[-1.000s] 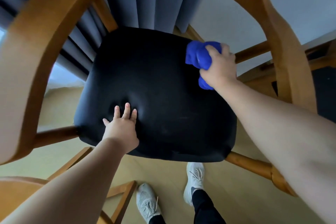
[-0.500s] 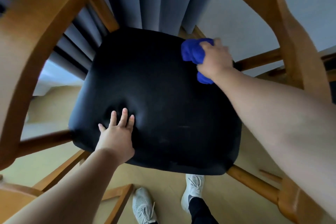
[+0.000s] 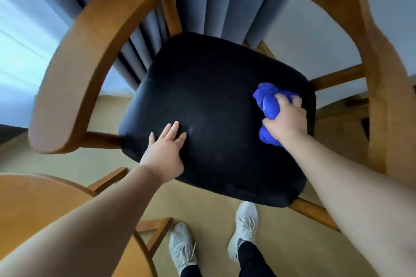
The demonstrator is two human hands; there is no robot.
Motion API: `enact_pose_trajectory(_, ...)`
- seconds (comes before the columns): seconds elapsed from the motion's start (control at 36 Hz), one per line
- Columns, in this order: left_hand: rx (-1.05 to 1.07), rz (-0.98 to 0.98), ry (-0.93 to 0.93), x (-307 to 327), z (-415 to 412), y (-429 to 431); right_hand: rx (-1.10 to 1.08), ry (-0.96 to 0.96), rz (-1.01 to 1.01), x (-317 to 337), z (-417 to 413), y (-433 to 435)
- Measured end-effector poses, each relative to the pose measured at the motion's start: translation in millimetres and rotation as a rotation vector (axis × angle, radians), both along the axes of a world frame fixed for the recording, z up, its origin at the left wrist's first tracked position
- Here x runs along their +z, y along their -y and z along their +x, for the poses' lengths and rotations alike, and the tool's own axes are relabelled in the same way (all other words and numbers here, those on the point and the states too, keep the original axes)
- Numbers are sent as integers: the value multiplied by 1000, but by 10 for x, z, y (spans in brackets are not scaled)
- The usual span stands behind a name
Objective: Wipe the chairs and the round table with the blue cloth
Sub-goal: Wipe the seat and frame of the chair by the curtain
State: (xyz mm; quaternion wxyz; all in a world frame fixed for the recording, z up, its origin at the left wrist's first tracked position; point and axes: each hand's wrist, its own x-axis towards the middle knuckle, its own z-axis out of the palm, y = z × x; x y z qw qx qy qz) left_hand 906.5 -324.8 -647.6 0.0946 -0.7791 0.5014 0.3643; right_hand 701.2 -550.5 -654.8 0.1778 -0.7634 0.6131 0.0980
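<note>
A wooden armchair [image 3: 94, 36] with a curved back rail and a black padded seat [image 3: 213, 87] fills the view below me. My right hand [image 3: 286, 119] grips a bunched blue cloth [image 3: 269, 102] and presses it on the right side of the seat, near its right edge. My left hand [image 3: 165, 148] lies flat with straight fingers on the front left part of the seat. The round wooden table [image 3: 33, 204] shows at the lower left, partly behind my left forearm.
Grey curtains [image 3: 225, 7] hang behind the chair, with a bright window at the left. A white wall is at the right. My two white shoes [image 3: 245, 229] stand on the beige floor just in front of the seat. Table legs [image 3: 155, 231] are near my left foot.
My right hand has slid the blue cloth from the seat's far right corner toward me along the right side. The left hand stays pressed on the seat.
</note>
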Motion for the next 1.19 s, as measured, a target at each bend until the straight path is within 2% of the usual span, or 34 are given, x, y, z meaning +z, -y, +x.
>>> enact_pose_trajectory(0.11, 21, -56, 18, 253, 11, -486, 137, 28, 13, -27, 108, -566)
enact_pose_trajectory(0.19, 107, -86, 26, 467, 18, -843, 173, 74, 39, 17, 316, -693)
enact_pose_trajectory(0.33, 134, -195, 57, 683, 32, -1144, 406, 104, 42, 142, 995, -819)
enact_pose_trajectory(0.47, 150, -306, 129, 753, -9, -1366, 613, 67, 63, 119, 1680, -1018)
enact_pose_trajectory(0.64, 135, -363, 165, 719, -9, -1574, 896, 68, 50, 34, 2040, -1363)
enact_pose_trajectory(0.83, 149, -443, 219, 716, -17, -1672, 915, 38, 78, -17, 1847, -1448)
enact_pose_trajectory(1.03, 191, -440, 229, 735, -66, -1649, 896, 4, 125, -13, 1081, -1443)
enact_pose_trajectory(1.19, 225, -375, 198, 886, -180, -1666, 876, -145, 239, 106, 491, -1516)
